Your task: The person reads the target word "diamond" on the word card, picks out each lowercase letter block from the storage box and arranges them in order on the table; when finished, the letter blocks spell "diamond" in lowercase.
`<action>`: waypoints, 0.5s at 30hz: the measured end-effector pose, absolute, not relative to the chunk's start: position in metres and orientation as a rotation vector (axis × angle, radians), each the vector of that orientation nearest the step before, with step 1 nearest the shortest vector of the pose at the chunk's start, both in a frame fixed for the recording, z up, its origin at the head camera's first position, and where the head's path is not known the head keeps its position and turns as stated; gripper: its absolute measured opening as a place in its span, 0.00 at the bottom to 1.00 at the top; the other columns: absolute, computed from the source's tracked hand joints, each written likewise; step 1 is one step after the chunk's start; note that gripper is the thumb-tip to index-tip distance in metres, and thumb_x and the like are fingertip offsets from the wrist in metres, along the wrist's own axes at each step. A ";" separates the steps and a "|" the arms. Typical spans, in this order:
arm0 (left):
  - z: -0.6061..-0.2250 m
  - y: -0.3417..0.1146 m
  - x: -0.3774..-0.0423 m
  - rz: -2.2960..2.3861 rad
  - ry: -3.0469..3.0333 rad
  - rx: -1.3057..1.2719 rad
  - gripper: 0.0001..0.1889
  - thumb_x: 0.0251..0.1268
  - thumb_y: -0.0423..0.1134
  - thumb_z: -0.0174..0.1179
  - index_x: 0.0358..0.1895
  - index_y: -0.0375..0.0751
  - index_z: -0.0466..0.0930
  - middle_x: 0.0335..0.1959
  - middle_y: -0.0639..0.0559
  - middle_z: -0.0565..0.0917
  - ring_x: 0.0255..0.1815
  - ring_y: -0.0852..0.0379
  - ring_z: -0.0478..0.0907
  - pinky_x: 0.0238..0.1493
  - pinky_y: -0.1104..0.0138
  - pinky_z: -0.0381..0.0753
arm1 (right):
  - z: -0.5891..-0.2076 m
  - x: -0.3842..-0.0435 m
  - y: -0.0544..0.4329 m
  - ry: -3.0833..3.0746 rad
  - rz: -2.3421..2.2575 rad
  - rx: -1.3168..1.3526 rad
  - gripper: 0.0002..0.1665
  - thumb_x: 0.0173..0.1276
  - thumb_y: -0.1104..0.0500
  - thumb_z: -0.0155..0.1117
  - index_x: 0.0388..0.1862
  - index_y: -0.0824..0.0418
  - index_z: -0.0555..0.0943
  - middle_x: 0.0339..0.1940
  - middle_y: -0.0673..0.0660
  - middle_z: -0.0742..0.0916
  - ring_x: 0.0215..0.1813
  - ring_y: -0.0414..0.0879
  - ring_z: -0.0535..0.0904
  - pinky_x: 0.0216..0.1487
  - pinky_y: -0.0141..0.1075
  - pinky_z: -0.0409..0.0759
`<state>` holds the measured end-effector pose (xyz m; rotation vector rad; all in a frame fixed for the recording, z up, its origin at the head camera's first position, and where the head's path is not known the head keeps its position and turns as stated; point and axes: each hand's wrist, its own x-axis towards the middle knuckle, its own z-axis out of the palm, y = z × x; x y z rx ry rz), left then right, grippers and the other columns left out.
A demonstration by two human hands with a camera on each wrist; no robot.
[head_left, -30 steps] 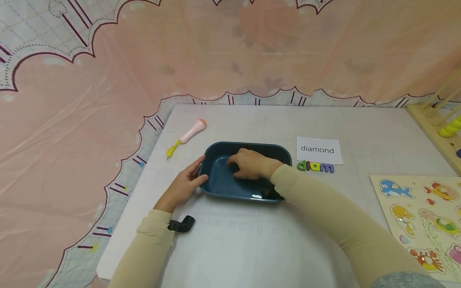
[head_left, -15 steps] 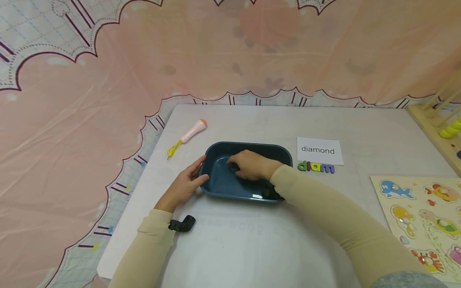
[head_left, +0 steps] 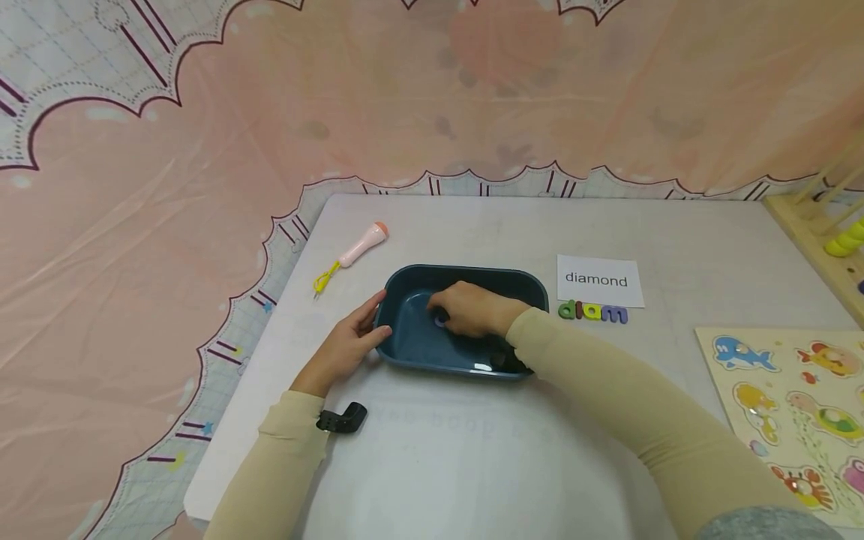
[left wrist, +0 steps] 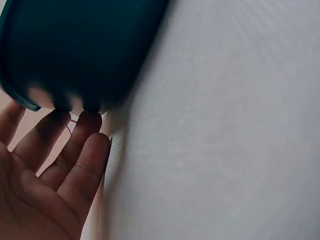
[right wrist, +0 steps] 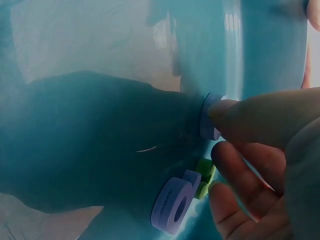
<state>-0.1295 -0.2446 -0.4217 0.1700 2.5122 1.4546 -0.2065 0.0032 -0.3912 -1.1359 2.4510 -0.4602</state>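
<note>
The dark blue tray (head_left: 412, 352) stands mid-table, and my left hand (head_left: 340, 349) holds its left end. The thumb lies over the rim in the head view; in the left wrist view the fingers (left wrist: 90, 160) touch the outer wall. Inside the tray, my right hand (head_left: 475, 309) points down. Its thumb and a largely hidden finger pinch a purple letter (right wrist: 205, 117) at the tray bottom in the right wrist view. Close by lie another purple letter (right wrist: 167, 207) and a green letter (right wrist: 204, 177), under the other fingers.
Right of the tray is a "diamond" card (head_left: 599, 281), with coloured letters "diam" (head_left: 592, 311) below it. A pink-and-yellow pen-like toy (head_left: 361, 246) lies behind on the left. An animal puzzle board (head_left: 786, 382) and wooden bead frame (head_left: 810, 247) occupy the right side.
The right hand's fingers have shifted slightly within the tray, and a bit of purple now shows beneath them. The left hand and the tray stay in place.
</note>
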 end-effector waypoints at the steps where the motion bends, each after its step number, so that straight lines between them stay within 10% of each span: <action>1: -0.422 -0.245 -0.129 1.457 2.512 0.170 0.35 0.75 0.42 0.58 0.81 0.51 0.54 0.75 0.39 0.62 0.74 0.44 0.63 0.69 0.49 0.64 | -0.391 -0.206 0.003 2.448 -0.462 -1.130 0.21 0.74 0.63 0.61 0.64 0.62 0.78 0.59 0.59 0.84 0.55 0.48 0.81 0.61 0.42 0.77; 15: -0.422 -0.243 -0.130 1.460 2.510 0.165 0.35 0.75 0.42 0.58 0.81 0.51 0.54 0.76 0.39 0.62 0.74 0.44 0.62 0.69 0.50 0.64 | -0.393 -0.208 0.005 2.453 -0.471 -1.175 0.17 0.72 0.62 0.64 0.58 0.62 0.81 0.55 0.58 0.85 0.55 0.48 0.81 0.59 0.41 0.78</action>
